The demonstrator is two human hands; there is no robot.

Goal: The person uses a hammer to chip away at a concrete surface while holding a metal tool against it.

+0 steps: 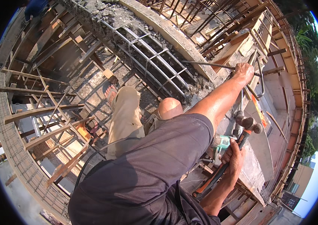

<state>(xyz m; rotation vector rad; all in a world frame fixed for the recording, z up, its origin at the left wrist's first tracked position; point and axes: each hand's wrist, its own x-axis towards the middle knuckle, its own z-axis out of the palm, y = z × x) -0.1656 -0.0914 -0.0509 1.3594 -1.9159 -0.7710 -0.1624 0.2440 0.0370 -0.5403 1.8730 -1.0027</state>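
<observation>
My left hand reaches out over the concrete edge, closed around a ribbed steel rebar. Next to that hand, a bent, hooked steel bar stands up. Lower down, my right hand is wrapped around the orange-and-black handle of a hammer, its metal head pointing up and away from me. Partly behind the hammer and right hand sits a teal-green power tool; much of its body is hidden.
A tied rebar cage juts from the broken concrete beam ahead. Wooden formwork and timber props surround a drop at left. My sandalled foot stands low among rubble. A black cable curves beside me.
</observation>
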